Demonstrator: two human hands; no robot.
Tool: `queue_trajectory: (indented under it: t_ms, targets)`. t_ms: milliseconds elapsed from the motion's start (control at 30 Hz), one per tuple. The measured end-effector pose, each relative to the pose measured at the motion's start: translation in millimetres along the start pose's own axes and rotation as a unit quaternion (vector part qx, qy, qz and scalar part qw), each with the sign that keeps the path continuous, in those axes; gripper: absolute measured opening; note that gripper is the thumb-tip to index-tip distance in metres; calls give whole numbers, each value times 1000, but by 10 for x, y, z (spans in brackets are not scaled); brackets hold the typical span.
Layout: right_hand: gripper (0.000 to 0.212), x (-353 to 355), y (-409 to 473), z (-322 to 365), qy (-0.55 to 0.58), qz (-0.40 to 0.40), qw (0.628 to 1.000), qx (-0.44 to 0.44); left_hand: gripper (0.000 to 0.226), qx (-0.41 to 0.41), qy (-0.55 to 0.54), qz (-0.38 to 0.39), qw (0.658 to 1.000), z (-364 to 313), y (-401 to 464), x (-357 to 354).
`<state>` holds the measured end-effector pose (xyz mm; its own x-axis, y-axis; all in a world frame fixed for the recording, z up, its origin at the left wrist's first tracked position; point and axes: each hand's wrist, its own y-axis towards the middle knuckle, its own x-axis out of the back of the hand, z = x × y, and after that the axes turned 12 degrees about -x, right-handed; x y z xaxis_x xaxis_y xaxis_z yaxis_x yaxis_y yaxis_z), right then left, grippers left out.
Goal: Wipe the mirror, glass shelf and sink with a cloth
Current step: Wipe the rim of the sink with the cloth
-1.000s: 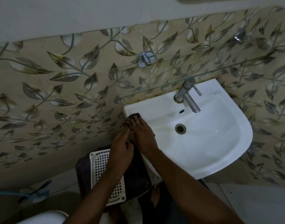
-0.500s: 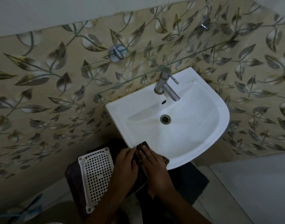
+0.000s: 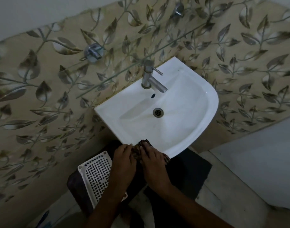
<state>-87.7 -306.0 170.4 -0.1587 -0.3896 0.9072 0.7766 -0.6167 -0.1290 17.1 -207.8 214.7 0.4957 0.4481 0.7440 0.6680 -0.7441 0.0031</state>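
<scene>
Two hands are pressing one dark cloth point(image 3: 143, 143) onto the near rim of a single white sink point(image 3: 187, 129), the basin beyond lying open up to one tap point(image 3: 149, 76). The left hand point(image 3: 122, 163), above a white perforated basket point(image 3: 96, 175), and the right hand point(image 3: 155, 163) are gripping the cloth with fingers curled closed on it.

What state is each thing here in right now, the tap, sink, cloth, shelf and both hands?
Tap: no water running.
Sink: basin empty, drain unplugged.
Cloth: bunched, pressed on the sink's front rim.
Glass shelf: bare.
Left hand: on the cloth.
Right hand: pressing the cloth.
Plastic basket: tilted, below the sink.
</scene>
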Motion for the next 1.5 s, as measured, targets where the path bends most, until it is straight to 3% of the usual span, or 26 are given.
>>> queue_trajectory:
  t_ms: [133,267,567,733,967,1033,1100,1300,1500]
  targets:
    - [50,193,-80,-321,26,-14,999,23,42,-84,55,11,995,-26,59,-78]
    - [50,407,-64,-738,33,-52,997,-48,41,-164,39,30,985,-258,34,-252]
    - [58,837,675,-1649,-23,-105,980,-167,45,-212,16,111,971,-766,222,-577]
    - [59,939,830,-1792,-24,-117,976,-182,53,-179,16,114,977,-894,433,-730]
    - [58,659,273,-1312,70,-65,987,-129,49,-144,-36,131,980,-1093,617,-879]
    - [64,644,317,-1365,61,-66,989,-120,48,-151,-33,136,979,-1121,630,-950]
    - [55,695,446,-1494,49,-69,990,-117,50,-168,-25,142,975,-1133,680,-1023]
    - [57,869,821,-1927,58,-120,975,-177,57,-157,-22,156,975,-1230,779,-1119]
    - [68,1220,1339,-2281,164,-161,940,-252,61,-168,-29,149,974,-1365,1088,-1267]
